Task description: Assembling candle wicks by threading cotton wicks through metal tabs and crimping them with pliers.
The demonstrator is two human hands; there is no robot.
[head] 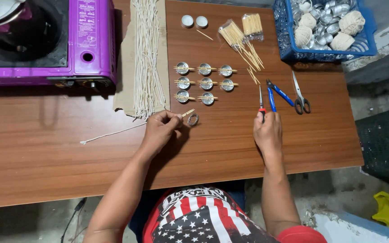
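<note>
Left hand (160, 128): I see it pinching a wooden stick (187, 113) and white wick string (113, 132), mid-frame.
Right hand (267, 132): closed on pliers (262, 105), centre right.
Empty cup (193, 119): just beside the stick.
Advice: in my judgement, keep the wick centred over the cup.

One view only, taken from the head and aimed almost straight down. The bench (248, 148) is seen from close above, its far edge at the top of the picture and the near edge low down, with floor showing beneath and to the right. Both forearms are seen entering from below, and the chest is caught at the bottom edge.
</note>
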